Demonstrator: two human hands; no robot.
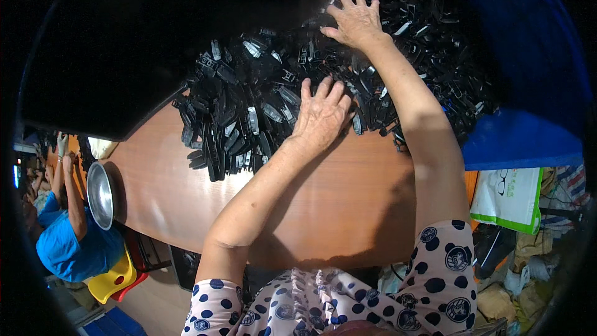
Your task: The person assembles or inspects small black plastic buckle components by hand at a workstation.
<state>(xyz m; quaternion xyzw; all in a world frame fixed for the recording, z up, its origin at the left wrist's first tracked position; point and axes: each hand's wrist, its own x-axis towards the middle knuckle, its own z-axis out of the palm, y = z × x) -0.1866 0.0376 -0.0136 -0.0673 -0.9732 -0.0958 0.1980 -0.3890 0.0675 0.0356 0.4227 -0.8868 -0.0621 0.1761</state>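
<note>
Heaped over the far half of the brown tabletop (348,205) is a wide pile of small black plastic pieces (230,99). They are long and glossy, some with square slots; their exact kind is unclear. My left hand (320,115) lies palm down on the near edge of the pile, fingers spread and touching the pieces. Farther away and to the right, my right hand (357,23) rests over the heap with its fingers apart and slightly bent. No piece shows gripped in either hand, though both palms are hidden.
A round metal bowl (101,195) tilts at the table's left edge. Beyond it a person in a blue shirt (78,246) sits by a yellow stool (115,280). Blue sheeting (522,140) borders the right side, above a white and green bag (507,196).
</note>
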